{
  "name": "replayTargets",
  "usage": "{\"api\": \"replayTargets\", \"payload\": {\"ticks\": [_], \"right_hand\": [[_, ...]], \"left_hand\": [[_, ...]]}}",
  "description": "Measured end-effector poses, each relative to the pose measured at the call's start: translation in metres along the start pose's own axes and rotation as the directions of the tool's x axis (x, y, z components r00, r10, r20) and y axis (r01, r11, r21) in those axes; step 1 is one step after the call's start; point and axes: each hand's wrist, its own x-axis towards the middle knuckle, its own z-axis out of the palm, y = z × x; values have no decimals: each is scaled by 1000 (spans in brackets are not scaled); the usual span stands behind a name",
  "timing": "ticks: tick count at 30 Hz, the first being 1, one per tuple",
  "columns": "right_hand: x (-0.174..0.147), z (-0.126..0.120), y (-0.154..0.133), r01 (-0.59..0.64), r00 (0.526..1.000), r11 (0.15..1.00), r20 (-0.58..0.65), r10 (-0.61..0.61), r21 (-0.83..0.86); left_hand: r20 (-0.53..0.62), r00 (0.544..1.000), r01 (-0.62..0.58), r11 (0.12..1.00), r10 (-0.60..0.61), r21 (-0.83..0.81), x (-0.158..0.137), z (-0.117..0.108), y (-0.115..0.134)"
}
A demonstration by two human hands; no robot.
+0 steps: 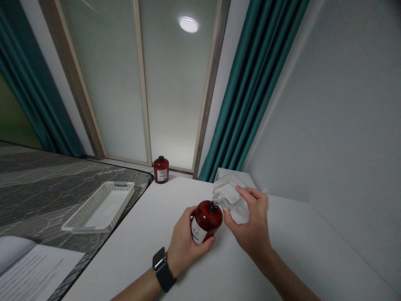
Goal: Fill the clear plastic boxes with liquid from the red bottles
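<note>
My left hand [189, 240], with a dark watch [164, 269] on the wrist, is wrapped round a red-brown bottle [209, 217] with a white label. The bottle leans slightly and has no cap on its neck. In my right hand [250, 217] a clear transparent bottle [231, 190] is held between thumb and fingers, tipped on its side. Its mouth meets the neck of the red-brown bottle. Whether liquid is flowing between them I cannot tell. Both bottles are over the white table [163, 217].
A second red-brown bottle [161, 170] with a black cap stands at the table's far edge. To the left, a white basket [103, 207] and an open booklet [37, 271] lie on a dark patterned surface. A white box [249, 179] sits behind the clear bottle, near the wall.
</note>
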Motion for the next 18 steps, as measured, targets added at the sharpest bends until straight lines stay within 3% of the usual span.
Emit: {"api": "replayTargets", "payload": {"ticks": [18], "right_hand": [[-1,0,0,-5,1000,1000,-9,5,7]], "left_hand": [[12,1000,12,1000,-12,12,0,0,0]]}}
